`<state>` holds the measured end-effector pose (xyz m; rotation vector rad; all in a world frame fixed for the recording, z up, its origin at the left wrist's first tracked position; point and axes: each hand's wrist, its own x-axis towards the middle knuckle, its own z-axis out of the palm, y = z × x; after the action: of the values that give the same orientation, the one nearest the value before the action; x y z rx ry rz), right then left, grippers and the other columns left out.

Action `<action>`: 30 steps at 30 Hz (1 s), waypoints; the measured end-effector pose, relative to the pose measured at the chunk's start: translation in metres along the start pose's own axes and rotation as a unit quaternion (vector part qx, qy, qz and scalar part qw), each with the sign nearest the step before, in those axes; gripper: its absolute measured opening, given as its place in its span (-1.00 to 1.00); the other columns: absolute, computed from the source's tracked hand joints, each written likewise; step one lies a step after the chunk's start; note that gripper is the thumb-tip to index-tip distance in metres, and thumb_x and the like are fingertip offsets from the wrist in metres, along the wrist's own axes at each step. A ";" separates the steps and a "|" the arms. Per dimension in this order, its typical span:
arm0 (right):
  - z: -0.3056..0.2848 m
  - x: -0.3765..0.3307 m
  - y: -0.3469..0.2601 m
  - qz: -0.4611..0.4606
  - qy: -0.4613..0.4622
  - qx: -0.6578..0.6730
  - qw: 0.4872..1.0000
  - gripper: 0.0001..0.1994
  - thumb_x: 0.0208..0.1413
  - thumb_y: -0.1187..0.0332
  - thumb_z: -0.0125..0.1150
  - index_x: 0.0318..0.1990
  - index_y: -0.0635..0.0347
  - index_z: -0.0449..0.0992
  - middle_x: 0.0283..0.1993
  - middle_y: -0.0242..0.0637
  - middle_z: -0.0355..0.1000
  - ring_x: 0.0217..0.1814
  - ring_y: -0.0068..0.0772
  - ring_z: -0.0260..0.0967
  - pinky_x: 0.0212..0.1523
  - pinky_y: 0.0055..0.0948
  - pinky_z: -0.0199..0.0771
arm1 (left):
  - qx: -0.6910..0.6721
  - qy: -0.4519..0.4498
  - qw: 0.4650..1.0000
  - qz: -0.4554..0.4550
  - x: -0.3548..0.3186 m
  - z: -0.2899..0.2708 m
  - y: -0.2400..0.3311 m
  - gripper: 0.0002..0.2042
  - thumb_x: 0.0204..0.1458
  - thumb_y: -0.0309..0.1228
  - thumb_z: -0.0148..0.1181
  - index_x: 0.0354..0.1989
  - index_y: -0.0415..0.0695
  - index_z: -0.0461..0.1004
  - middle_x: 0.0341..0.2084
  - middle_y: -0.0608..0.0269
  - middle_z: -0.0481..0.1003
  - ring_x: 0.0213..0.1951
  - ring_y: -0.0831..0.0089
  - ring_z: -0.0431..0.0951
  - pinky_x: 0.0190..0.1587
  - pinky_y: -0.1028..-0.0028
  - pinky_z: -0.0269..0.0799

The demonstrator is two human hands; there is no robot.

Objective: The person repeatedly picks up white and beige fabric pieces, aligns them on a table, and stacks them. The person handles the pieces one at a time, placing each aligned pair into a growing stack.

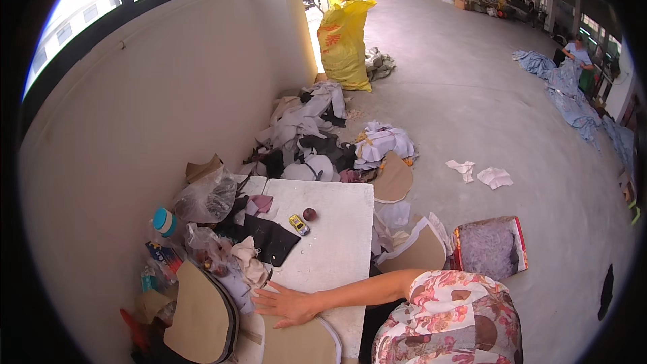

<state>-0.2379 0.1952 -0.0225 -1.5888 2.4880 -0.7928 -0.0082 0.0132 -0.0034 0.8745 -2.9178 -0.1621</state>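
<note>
Your right hand point(290, 305) lies over a tan piece point(304, 344) on the white counter point(330, 249), grip spread apart; I can't tell your left hand's grip.

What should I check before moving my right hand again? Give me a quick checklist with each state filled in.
1. Bare right hand free of any grasp: ok, fingers spread, nothing gripped.
2. Left hand ready: cannot tell, it is out of view.
3. Flat tan panel with a pale curved edge fully visible: not ok, the hand covers part of it and the picture's lower edge cuts it off.
4. Space by the fingertips: not ok, a crumpled beige cloth lies close.
5. Small yellow toy car and round dark-red object apart from the hand: ok, both sit farther up the white rectangular tabletop.
</note>
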 end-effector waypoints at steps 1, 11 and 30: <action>0.000 -0.002 0.001 0.005 -0.009 0.007 1.000 -0.30 0.22 -0.13 -0.29 0.34 0.21 0.06 0.47 0.02 -0.25 0.54 0.02 -0.54 0.40 0.16 -0.55 | -0.016 0.003 1.000 0.004 -0.002 0.000 0.001 -0.22 0.09 0.23 -0.13 0.31 -0.17 0.12 0.35 -0.14 -0.06 0.34 -0.19 -0.11 0.20 -0.25 -0.09; 0.001 0.004 -0.005 0.000 0.007 0.033 0.999 -0.33 0.24 -0.05 -0.24 0.37 0.18 -0.03 0.48 0.01 -0.29 0.54 0.01 -0.58 0.42 0.09 -0.60 | -0.049 0.051 0.996 0.050 -0.003 -0.010 0.003 -0.28 0.12 0.12 -0.07 0.20 -0.32 0.24 0.26 -0.36 0.05 0.30 -0.29 -0.06 0.27 -0.13 -0.14; 0.056 0.031 0.035 -0.019 0.280 0.097 0.955 -0.43 0.27 0.06 -0.12 0.30 0.25 0.11 0.40 0.07 -0.03 0.47 0.02 -0.18 0.36 -0.08 -0.05 | -0.090 0.083 0.990 0.070 0.006 -0.011 0.027 -0.26 0.10 0.16 -0.06 0.21 -0.29 0.24 0.26 -0.32 0.07 0.30 -0.23 -0.03 0.29 -0.08 -0.14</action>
<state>-0.2617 0.1592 -0.0805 -1.5052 2.6079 -1.6346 -0.0267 0.0311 0.0111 0.6231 -2.7438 -0.3205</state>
